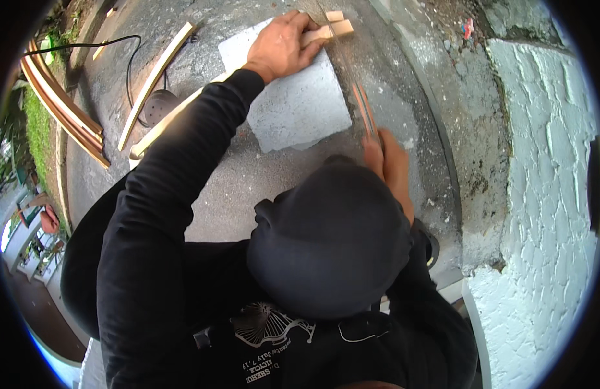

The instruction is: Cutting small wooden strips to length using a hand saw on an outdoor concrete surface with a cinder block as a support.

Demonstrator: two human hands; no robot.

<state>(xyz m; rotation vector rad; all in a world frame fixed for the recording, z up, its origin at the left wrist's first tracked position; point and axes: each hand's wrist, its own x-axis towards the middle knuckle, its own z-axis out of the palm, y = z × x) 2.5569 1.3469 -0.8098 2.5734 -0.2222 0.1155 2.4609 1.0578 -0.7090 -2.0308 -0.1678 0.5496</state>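
My left hand [284, 44] is closed around a pale wooden strip [339, 28], pressing it on a whitish concrete slab [300, 107]. The strip's end sticks out past the slab's far right edge, and a second wood end shows just behind it. My right hand [392, 165] grips the handle of a hand saw [363, 107], its fingers partly hidden by a rounded dark cloth shape. The saw's thin blade is smeared by motion and crosses the strip just right of my left hand. Beneath my left sleeve runs a long pale length of wood [167, 126].
Another wooden strip [158, 81] lies on the concrete floor at left. Several long strips [70, 120] are stacked near the grass. A round dark object [160, 107] and a black cord [129, 65] lie between them. A rough white wall [546, 194] stands at right.
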